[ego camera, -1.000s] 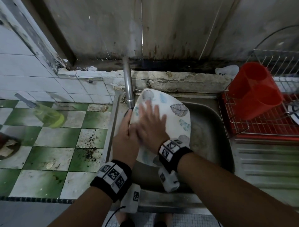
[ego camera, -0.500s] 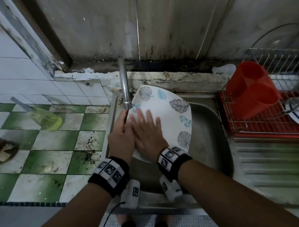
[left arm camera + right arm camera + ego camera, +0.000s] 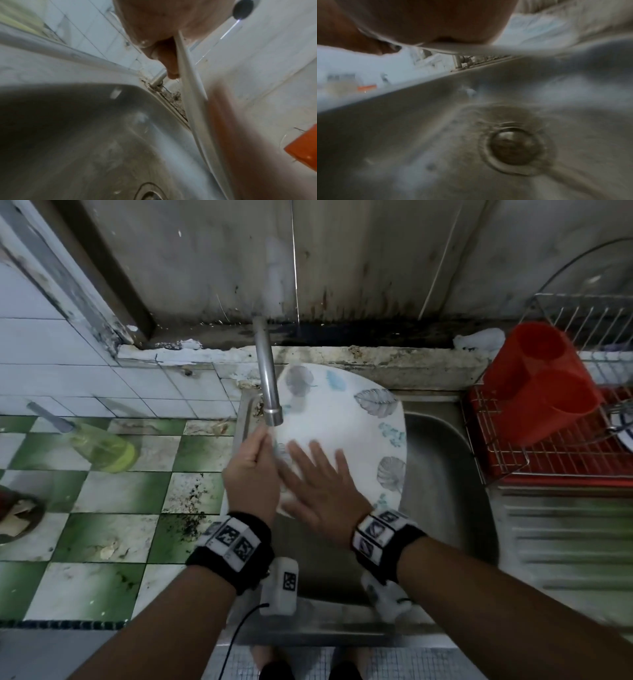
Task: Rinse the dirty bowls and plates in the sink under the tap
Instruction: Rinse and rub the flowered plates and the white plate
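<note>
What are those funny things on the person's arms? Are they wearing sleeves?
No sleeves show: both forearms are bare. Behind the left hand and the right hand sits a black wristband carrying white square tiles printed with black block patterns. A white box with the same kind of marking hangs under each wrist, and a thin black cable trails from the left one.

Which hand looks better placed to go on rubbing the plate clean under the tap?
The right hand, probably: it lies flat with fingers spread on the plate face, free to rub. The left hand grips the plate's rim beside the tap, steadying it.
</note>
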